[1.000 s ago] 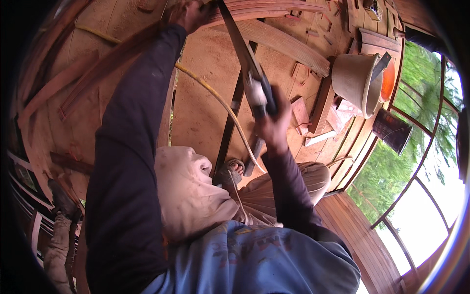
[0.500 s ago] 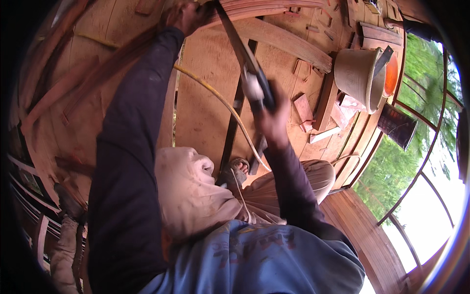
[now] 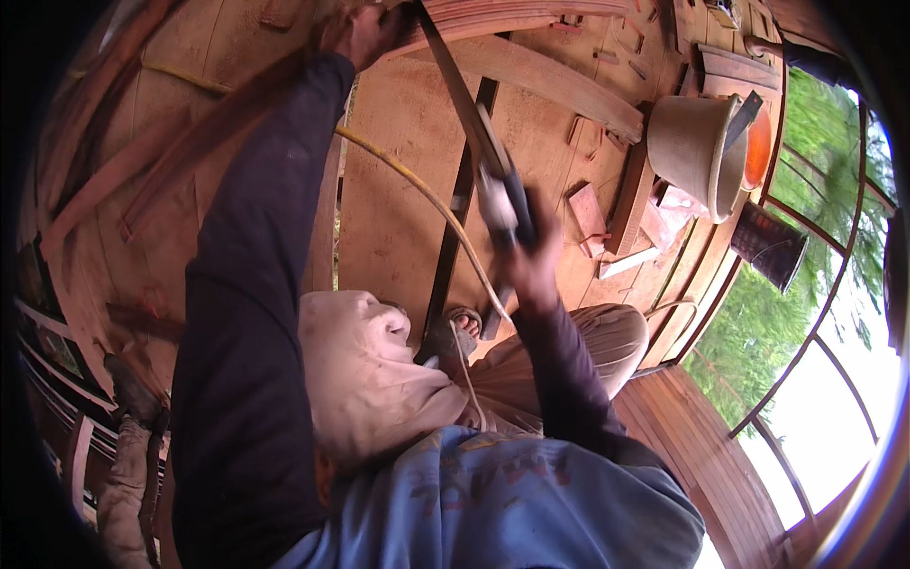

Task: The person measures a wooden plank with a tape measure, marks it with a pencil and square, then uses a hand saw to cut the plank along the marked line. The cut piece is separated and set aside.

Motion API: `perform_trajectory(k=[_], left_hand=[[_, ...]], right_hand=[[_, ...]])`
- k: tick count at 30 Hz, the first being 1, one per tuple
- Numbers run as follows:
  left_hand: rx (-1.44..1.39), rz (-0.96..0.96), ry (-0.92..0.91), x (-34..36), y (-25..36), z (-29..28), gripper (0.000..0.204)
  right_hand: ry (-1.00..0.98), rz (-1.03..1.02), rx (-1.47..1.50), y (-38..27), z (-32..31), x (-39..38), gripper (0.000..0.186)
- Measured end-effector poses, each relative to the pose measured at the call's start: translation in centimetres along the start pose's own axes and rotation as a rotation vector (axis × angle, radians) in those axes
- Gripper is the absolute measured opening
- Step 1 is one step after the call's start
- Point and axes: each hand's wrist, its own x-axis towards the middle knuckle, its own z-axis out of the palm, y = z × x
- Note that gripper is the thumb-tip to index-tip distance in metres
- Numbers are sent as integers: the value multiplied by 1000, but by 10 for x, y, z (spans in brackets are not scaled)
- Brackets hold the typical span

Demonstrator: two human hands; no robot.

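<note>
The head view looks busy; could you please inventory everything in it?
handsaw: one, dark, upper centre
wooden strips: several, reddish, top
hose: one, yellow, centre
bucket: one, pale, upper right
flat blade: one, grey, bucket's mouth
orange object: one, orange, beside bucket
container: one, black, right
offcuts: several, reddish, near the bucket
floorboards: many, tan, centre
foliage: uncounted, green, right
another person's arm: one, dark-sleeved, upper right
another person's leg: one, tan, lower left
trousers: one pair, beige, lower centre
shirt: one, blue, bottom
left hand: one, dark-sleeved, at the wooden strips
right hand: one, dark-sleeved, gripping the handsaw
</note>
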Motion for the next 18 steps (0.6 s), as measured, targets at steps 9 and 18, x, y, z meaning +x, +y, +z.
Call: perform_trajectory(k=[9,18], left_hand=[[-70,110,-54,-12,26,-32,54],[129,309,30,-20,26,-35,53]], right_hand=[[58,10,14,3,16,35,28],[40,39,48,-14,29,60,25]])
